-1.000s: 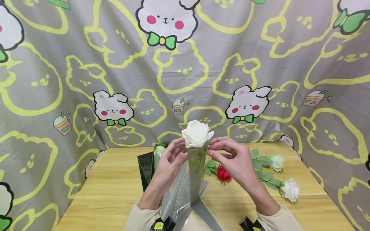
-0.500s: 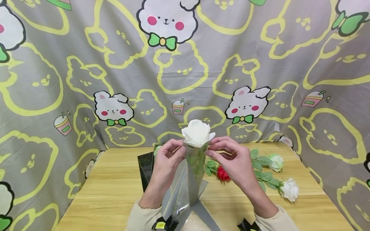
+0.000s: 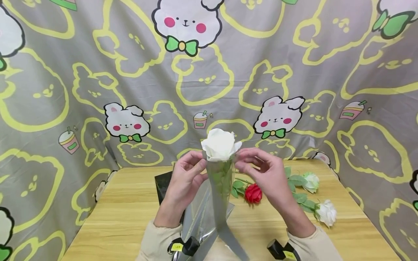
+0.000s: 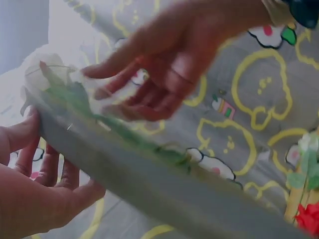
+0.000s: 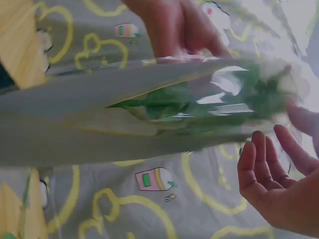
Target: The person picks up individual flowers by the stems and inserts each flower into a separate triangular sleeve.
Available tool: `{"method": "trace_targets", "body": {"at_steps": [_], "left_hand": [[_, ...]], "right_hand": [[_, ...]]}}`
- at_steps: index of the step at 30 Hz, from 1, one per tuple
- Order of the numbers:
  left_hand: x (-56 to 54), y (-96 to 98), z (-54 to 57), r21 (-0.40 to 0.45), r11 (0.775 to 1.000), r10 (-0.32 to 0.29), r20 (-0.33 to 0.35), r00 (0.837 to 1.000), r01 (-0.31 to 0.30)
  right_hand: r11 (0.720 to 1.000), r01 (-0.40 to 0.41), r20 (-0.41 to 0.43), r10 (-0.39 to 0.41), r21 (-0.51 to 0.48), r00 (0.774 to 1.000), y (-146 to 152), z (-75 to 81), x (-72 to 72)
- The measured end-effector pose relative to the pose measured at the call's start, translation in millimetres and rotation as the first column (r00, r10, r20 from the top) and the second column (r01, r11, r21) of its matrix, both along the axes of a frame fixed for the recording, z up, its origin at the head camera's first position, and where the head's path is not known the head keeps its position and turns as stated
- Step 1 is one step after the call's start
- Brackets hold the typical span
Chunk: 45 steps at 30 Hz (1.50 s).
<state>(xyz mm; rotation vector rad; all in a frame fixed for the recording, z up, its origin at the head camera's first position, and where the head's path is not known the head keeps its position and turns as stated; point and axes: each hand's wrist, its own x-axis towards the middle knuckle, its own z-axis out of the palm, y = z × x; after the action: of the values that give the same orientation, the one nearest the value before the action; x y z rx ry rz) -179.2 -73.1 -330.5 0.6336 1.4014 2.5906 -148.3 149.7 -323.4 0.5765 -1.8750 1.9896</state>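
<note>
A white rose [image 3: 219, 145] stands upright in a grey, partly clear flower sleeve [image 3: 217, 192], its bloom above the rim and green leaves showing through the film. My left hand [image 3: 186, 177] pinches the left edge of the rim between thumb and fingers. In the left wrist view, its thumb [image 4: 31, 119] lies on the grey side close under the bloom. Opposite, my right hand [image 3: 264, 172] has thumb and forefinger at the right edge of the rim, just below the petals. The right wrist view shows its other fingers [image 5: 259, 159] loosely bent beside the clear film.
Flat grey wrapping sleeves [image 3: 199, 221] lie under and left of the held one, with a black sheet [image 3: 162, 185] behind the left hand. On the wooden table [image 3: 114, 210] to the right lie a red rose [image 3: 253, 193], a white rose [image 3: 326, 213] and a pale green-white rose [image 3: 311, 182].
The left fingers have come from behind the sleeve to its left edge. Both hands and the wrapped rose have risen slightly and shifted left, and the sleeve's top looks spread wider.
</note>
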Motion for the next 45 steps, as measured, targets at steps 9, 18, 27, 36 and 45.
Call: {"method": "trace_targets", "body": {"at_steps": [9,18,27,36,45], "left_hand": [[-12.9,-2.5,0.5,0.059,0.988,-0.149,0.055,0.987,0.145],[-2.4,-13.0,-18.5,0.08,0.997,0.02,-0.051,0.998,-0.016],[6.8,-7.5,-15.4,-0.103,0.935,0.315,-0.204,0.927,-0.34],[-2.6,-5.7,13.5,-0.105,0.885,0.405,-0.308,0.861,-0.454],[-10.4,-3.1,40.9,-0.09,0.879,0.409,-0.363,0.837,-0.468]], "right_hand": [[0.995,-0.085,0.154,0.091,-0.042,0.984,2.7,-0.4,-18.9],[0.999,-0.033,0.144,0.037,-0.029,0.989,-7.1,8.4,-17.2],[0.997,0.017,0.1,-0.01,-0.072,0.995,-6.5,9.4,-17.5],[0.99,0.14,-0.061,-0.141,-0.018,0.988,-8.7,12.9,-21.7],[0.972,0.235,-0.164,-0.232,0.001,0.959,-12.2,35.2,-22.5]]}}
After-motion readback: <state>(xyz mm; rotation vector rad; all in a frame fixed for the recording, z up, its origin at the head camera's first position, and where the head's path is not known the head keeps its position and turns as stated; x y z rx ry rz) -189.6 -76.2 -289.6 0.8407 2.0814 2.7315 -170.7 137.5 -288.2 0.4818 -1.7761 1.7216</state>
